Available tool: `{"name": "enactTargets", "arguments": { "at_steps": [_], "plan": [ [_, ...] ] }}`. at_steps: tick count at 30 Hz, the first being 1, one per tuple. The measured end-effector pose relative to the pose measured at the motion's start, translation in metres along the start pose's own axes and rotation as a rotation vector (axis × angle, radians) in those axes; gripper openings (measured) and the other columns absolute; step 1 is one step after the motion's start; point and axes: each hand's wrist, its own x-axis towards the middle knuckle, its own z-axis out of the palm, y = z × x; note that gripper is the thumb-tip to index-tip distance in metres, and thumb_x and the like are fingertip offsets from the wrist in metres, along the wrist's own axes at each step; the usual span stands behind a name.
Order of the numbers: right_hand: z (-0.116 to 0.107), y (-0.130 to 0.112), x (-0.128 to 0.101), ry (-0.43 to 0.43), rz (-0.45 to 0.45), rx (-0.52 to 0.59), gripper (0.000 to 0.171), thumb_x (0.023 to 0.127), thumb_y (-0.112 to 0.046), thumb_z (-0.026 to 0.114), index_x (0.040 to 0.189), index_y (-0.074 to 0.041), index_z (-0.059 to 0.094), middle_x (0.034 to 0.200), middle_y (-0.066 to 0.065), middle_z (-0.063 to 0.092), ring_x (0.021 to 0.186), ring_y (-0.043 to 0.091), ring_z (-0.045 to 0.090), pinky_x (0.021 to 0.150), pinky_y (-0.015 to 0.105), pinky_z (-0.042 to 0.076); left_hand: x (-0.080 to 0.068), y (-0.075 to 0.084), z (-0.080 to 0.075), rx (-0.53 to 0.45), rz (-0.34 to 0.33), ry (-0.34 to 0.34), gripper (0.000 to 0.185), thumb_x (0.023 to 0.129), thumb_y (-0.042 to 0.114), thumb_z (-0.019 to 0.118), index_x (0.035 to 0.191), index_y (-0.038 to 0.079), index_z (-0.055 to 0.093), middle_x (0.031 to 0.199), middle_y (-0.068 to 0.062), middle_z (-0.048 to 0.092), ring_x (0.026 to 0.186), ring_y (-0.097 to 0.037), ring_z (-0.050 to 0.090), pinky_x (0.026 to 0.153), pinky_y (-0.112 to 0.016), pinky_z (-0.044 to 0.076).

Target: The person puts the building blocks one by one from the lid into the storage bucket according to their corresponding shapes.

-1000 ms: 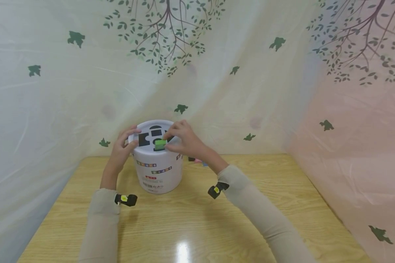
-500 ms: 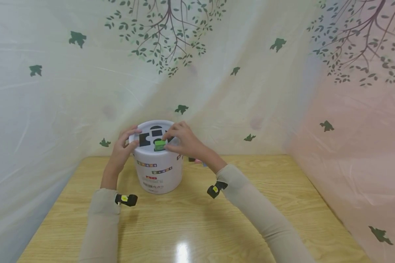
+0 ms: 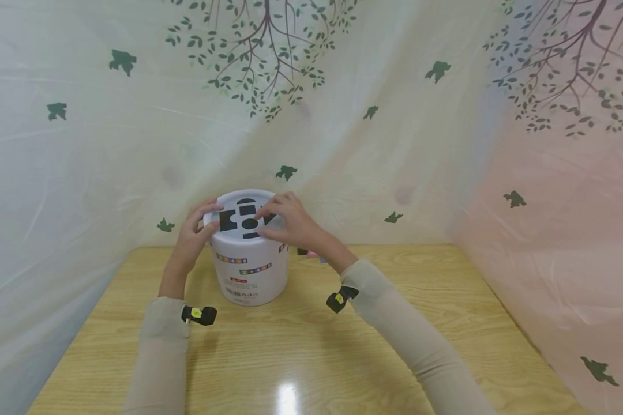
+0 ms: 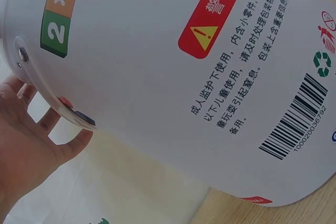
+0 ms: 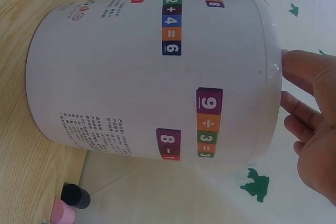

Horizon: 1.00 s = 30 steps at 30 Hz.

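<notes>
A white bucket [image 3: 249,271] stands upright on the table, printed with coloured number tiles and text. Its lid [image 3: 239,234] has several black shaped openings. My left hand [image 3: 191,229] grips the lid's left rim, fingers and thumb bent over the edge; in the left wrist view this hand [image 4: 31,145] lies beside the rim. Over the lid's right side, my right hand [image 3: 291,219] has its thumb and fingertips apart at the front opening, with nothing visible between them. The right wrist view shows that hand [image 5: 315,103] at the lid edge.
Behind the bucket's right side lie small pieces, a black one [image 5: 76,196] and a pink one [image 5: 63,211]. The wooden table [image 3: 384,323] reaches back to a hanging printed curtain [image 3: 342,144].
The green block that my right hand pinched at the front opening has gone down out of sight through the lid. Both hands have hardly moved.
</notes>
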Motion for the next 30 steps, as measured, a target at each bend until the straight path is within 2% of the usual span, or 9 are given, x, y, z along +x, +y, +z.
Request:
{"name": "enactTargets", "arguments": {
  "at_steps": [8, 16, 23, 30],
  "plan": [
    [0.0, 0.002, 0.0, 0.007, 0.005, -0.013, 0.032, 0.089, -0.022, 0.077, 0.119, -0.014, 0.073, 0.125, 0.005, 0.065, 0.12, 0.022, 0.043, 0.103, 0.042, 0.044, 0.001, -0.001, 0.001, 0.006, 0.0, 0.003, 0.045, 0.101, 0.018, 0.053, 0.144, 0.004, 0.049, 0.169, -0.009, 0.023, 0.156, -0.036, 0.014, 0.121, -0.073, 0.014],
    [-0.007, 0.015, -0.005, 0.051, 0.016, -0.009, 0.032, 0.088, -0.023, 0.079, 0.117, -0.013, 0.073, 0.126, 0.006, 0.065, 0.122, 0.024, 0.043, 0.104, 0.046, 0.045, 0.002, -0.002, 0.001, 0.008, -0.009, 0.01, 0.046, 0.101, 0.018, 0.052, 0.145, 0.004, 0.049, 0.169, -0.009, 0.023, 0.156, -0.035, 0.015, 0.122, -0.072, 0.016],
    [-0.018, 0.042, -0.02, 0.11, 0.0, 0.017, 0.03, 0.09, -0.024, 0.077, 0.117, -0.011, 0.073, 0.12, 0.007, 0.067, 0.122, 0.024, 0.044, 0.104, 0.049, 0.043, 0.001, -0.001, 0.002, 0.007, -0.013, 0.011, 0.045, 0.102, 0.02, 0.052, 0.145, 0.006, 0.049, 0.169, -0.007, 0.023, 0.156, -0.034, 0.016, 0.123, -0.071, 0.016],
    [-0.022, 0.082, -0.04, 0.138, 0.001, 0.002, 0.029, 0.091, -0.021, 0.077, 0.116, -0.008, 0.072, 0.113, 0.011, 0.069, 0.116, 0.026, 0.049, 0.102, 0.048, 0.043, 0.0, 0.0, 0.003, 0.007, -0.004, 0.017, 0.045, 0.102, 0.02, 0.053, 0.144, 0.005, 0.05, 0.167, -0.007, 0.025, 0.155, -0.035, 0.018, 0.122, -0.071, 0.017]
  ]
}}
